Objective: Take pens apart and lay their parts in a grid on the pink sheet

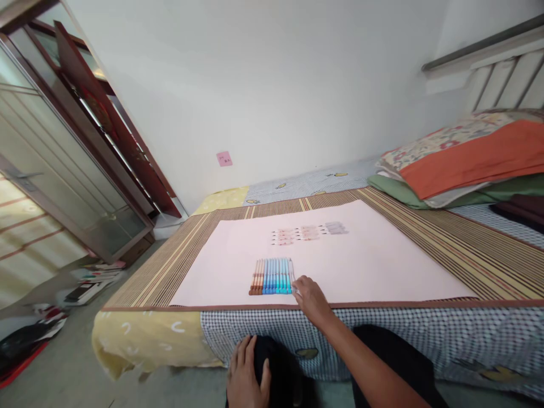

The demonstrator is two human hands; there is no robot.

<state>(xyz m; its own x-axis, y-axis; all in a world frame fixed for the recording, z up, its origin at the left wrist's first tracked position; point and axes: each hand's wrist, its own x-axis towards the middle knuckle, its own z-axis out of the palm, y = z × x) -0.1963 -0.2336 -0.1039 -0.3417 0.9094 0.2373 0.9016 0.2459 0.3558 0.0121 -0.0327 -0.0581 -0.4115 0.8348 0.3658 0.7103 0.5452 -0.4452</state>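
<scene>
R hand [312, 297], fingers loosely curled, touches rt end of a row of pens [272, 276], grip unclear. L hand [247, 374] lies flat and empty on a knee [283, 365], likely bracing. Pens lie colour-grouped near front of pink sheet [382, 260].

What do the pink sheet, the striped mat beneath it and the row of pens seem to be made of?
Sheet: likely paper or thin card, matte, lying flat with crisp edges. Mat: probably woven bamboo or straw, shown by fine ribbed stripes and a cloth-like border. Pens: apparently plastic, smooth barrels in orange and blue.
</scene>
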